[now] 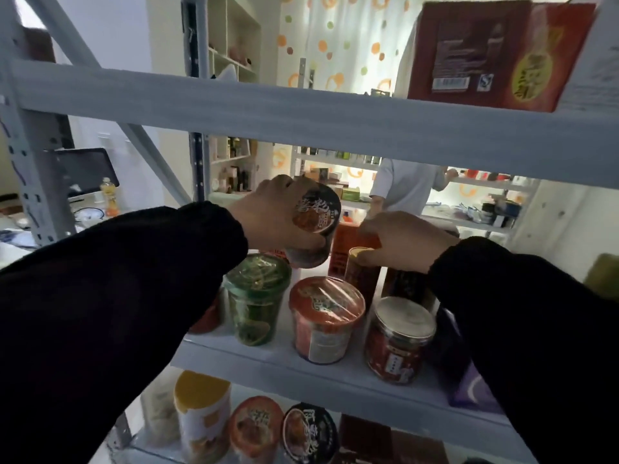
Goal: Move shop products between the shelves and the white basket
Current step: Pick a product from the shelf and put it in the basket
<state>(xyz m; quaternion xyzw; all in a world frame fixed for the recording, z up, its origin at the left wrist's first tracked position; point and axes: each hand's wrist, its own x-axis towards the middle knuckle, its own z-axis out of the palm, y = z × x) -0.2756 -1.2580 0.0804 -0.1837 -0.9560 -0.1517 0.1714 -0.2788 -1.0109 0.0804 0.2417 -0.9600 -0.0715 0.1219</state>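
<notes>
My left hand (268, 222) grips one black cup (316, 214), right hand (405, 242) one red canister (360, 279); below: green cup (256, 296), red cup (325, 319), one jar (398, 339).

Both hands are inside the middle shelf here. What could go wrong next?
The black-lidded cup, tilted in the left hand, hangs close above the green cup; setting it down could topple that one. The right hand holds the red canister only by its top; lifting it might brush the orange cup or white-lidded jar in front.
</notes>
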